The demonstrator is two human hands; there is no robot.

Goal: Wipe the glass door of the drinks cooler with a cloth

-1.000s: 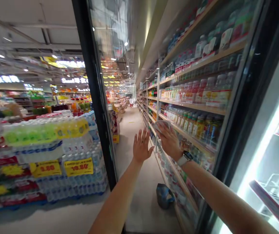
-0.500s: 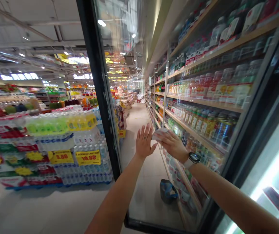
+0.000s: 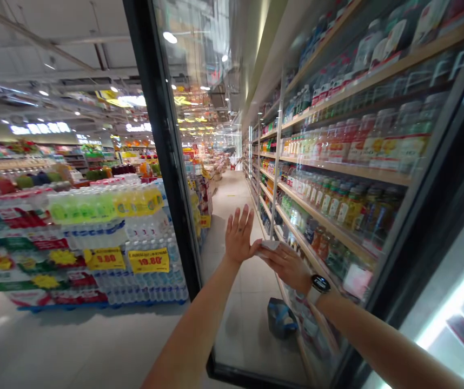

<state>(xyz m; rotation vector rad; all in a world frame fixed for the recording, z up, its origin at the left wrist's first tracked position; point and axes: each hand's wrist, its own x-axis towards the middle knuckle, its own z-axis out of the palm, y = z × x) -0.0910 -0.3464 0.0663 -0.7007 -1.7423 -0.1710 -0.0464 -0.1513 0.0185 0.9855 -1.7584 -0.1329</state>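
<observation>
A black-framed glass door (image 3: 232, 335) stands swung out in front of me. My left hand (image 3: 239, 237) is spread flat against the glass, fingers pointing up, with nothing in it. Just to its right, my right hand (image 3: 286, 265) presses a pale folded cloth (image 3: 270, 245) to the glass, its fingers together over the cloth and partly hiding it. The cloth lies close beside my left thumb. A dark watch (image 3: 320, 283) is on my right wrist.
Bottled drinks line the shelves (image 3: 329, 167) on the right, seen through the glass. A dark bag with blue (image 3: 281, 319) rests on the floor. Stacked drink packs (image 3: 106, 243) with yellow price signs stand at the left. A bright light strip (image 3: 455, 292) runs at the lower right.
My right hand and the cloth have moved down a little on the glass. My left hand has stayed in nearly the same spot. The view has shifted slightly.
</observation>
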